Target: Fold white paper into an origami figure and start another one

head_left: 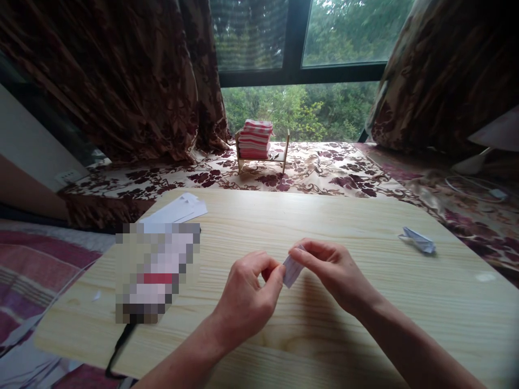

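Between my two hands is a small piece of pale, faintly lined paper [292, 271], held just above the wooden table [365, 335]. My left hand [253, 292] pinches its left edge between thumb and forefinger. From the upper right, my right hand [330, 270] grips the same piece with thumb against fingers. Part of the paper is hidden behind the fingertips. To the right on the tabletop lies a folded paper piece [418, 240], pale and pointed at one end.
White paper strips [174, 210] lie at the table's far left. Nearer is a blurred-out device [162, 270] with a black strap [119, 348]. Beyond the table, a small rack [284, 156] holds folded red-and-white cloths [254, 139] on the window ledge. A lamp [497, 129] stands right.
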The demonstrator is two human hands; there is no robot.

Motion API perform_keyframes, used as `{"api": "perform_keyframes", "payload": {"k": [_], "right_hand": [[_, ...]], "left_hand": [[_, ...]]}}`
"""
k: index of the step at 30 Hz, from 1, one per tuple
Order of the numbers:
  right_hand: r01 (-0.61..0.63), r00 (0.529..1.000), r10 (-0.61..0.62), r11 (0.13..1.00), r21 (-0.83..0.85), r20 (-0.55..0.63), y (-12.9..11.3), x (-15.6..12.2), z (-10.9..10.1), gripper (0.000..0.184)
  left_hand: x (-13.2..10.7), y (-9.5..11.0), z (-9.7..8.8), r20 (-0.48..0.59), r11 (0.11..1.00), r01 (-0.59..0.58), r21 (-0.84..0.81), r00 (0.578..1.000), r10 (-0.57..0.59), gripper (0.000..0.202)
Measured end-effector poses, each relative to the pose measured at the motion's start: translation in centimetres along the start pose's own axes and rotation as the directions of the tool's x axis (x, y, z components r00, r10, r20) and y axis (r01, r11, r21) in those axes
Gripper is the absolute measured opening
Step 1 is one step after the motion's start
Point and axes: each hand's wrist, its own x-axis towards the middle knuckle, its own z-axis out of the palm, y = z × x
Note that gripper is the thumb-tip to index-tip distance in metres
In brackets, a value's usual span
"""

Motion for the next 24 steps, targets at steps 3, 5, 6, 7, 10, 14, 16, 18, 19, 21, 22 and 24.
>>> {"api": "perform_keyframes", "payload": {"k": [3, 5, 6, 7, 10, 14, 16, 18, 19, 21, 22, 24], "right_hand": [[0.05, 0.957, -0.025, 0.996, 0.078, -0.29, 0.1, 0.6, -1.4, 0.024], [0.04, 0.968, -0.024, 0.998, 0.058, -0.249, 0.0, 0.6, -1.4, 0.023], [0.019, 0.988, -0.014, 0.999, 0.035, -0.151, -0.1, 0.5, -1.1, 0.024], [0.008, 0.998, -0.007, 1.0, 0.021, -0.063, -0.2, 0.3, -0.6, 0.025], [0.007, 0.999, -0.008, 1.0, 0.028, 0.035, -0.4, -0.2, 0.9, 0.026], [0.011, 1.0, -0.012, 0.997, 0.08, 0.019, -0.1, -0.5, 1.1, 0.024], [0.017, 1.0, -0.018, 0.995, 0.101, 0.007, 0.0, -0.5, 0.9, 0.024], [0.018, 1.0, -0.02, 0.995, 0.093, 0.021, 0.1, -0.4, 0.8, 0.025], [0.019, 0.999, -0.021, 0.996, 0.082, 0.031, 0.1, -0.5, 0.8, 0.026], [0.017, 0.999, -0.019, 0.998, 0.058, 0.044, 0.0, -0.5, 1.0, 0.027], [0.011, 0.999, -0.013, 0.999, 0.049, 0.05, 0.0, -0.5, 1.0, 0.027], [-0.021, 0.997, 0.018, 0.999, 0.035, 0.072, -0.1, -0.7, 1.3, 0.026]], "left_hand": [[0.0, 0.1, -0.3, -0.026, 0.998, 0.043, -0.038, 0.999, -0.044, 0.025], [0.2, 0.3, -0.5, -0.061, 0.995, 0.076, -0.069, 0.995, -0.08, 0.024], [0.3, 0.4, -0.6, -0.085, 0.994, 0.075, -0.075, 0.993, -0.081, 0.023], [0.4, 0.5, -0.6, -0.108, 0.996, 0.059, -0.073, 0.992, -0.067, 0.021], [0.6, 0.4, -0.3, -0.1, 0.999, 0.007, -0.039, 0.995, -0.011, 0.016], [0.4, -0.3, 0.0, -0.07, 1.0, -0.007, 0.007, 0.998, 0.008, 0.016], [0.3, -0.6, 0.0, -0.098, 1.0, 0.002, 0.015, 0.995, -0.001, 0.01], [0.3, -0.6, 0.0, -0.08, 1.0, 0.011, -0.017, 0.997, -0.012, 0.008], [0.3, -0.6, -0.1, -0.057, 0.999, 0.008, -0.04, 0.998, -0.01, 0.008], [0.3, -0.4, -0.1, -0.015, 0.998, 0.003, -0.069, 1.0, -0.004, 0.016], [0.3, -0.3, -0.2, -0.007, 0.997, 0.006, -0.073, 1.0, -0.006, 0.02], [0.2, -0.1, -0.2, -0.002, 0.997, 0.031, -0.075, 1.0, -0.031, 0.021]]}}
